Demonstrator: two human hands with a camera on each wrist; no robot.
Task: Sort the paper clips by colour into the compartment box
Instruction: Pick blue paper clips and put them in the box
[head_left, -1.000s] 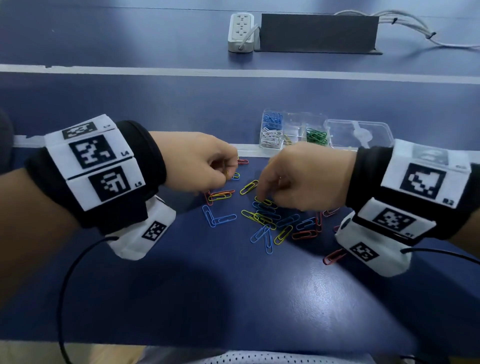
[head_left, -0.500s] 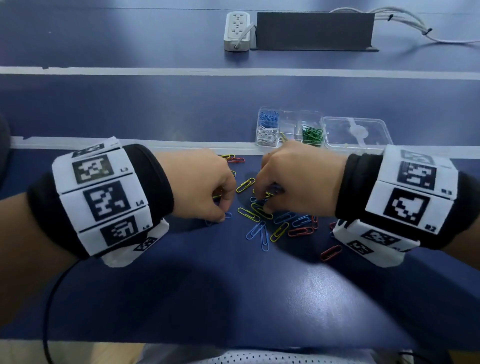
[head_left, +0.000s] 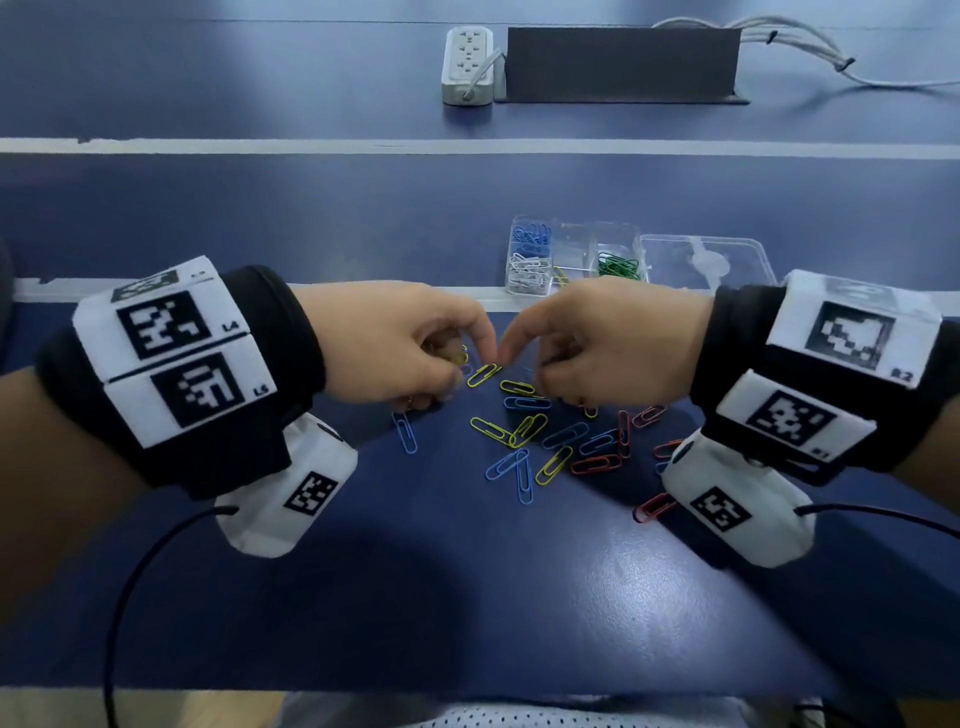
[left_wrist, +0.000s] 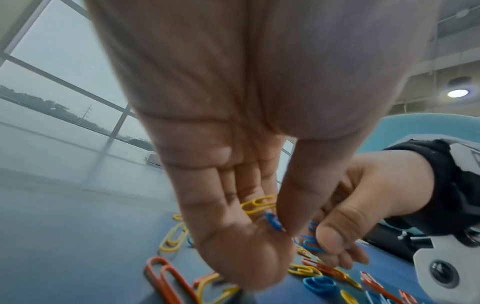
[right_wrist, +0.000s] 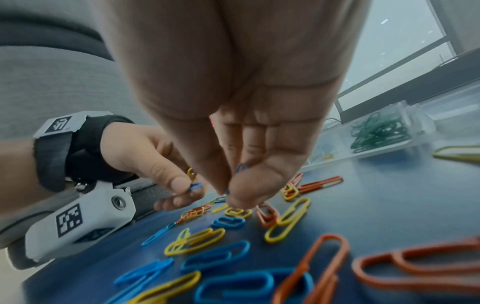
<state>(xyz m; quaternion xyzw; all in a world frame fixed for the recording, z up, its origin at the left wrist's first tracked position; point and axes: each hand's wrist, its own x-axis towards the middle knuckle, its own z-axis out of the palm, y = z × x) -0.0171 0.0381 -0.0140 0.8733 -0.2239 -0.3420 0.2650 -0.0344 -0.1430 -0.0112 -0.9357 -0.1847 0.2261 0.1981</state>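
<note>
Loose blue, yellow and red paper clips (head_left: 545, 436) lie scattered on the dark blue table. My left hand (head_left: 457, 371) hovers at the pile's left edge and pinches a blue clip (left_wrist: 274, 224) between thumb and fingers, with yellow clips (left_wrist: 257, 204) tucked behind it. My right hand (head_left: 524, 369) is fingertip to fingertip with the left and pinches a blue clip (right_wrist: 241, 167). The clear compartment box (head_left: 571, 254) stands behind the hands and holds blue, white and green clips in separate compartments, plus a yellow one.
The box's clear lid (head_left: 706, 260) lies open to its right. A white power strip (head_left: 467, 65) and a dark grey block (head_left: 621, 62) sit far back with cables. A single blue clip (head_left: 405, 431) lies under the left hand; a red clip (head_left: 652, 506) lies by the right wrist camera.
My left hand dipped to the table, took up one of the two blue clips at the pile's left and lifted. My right hand kept working at the pile's top.
</note>
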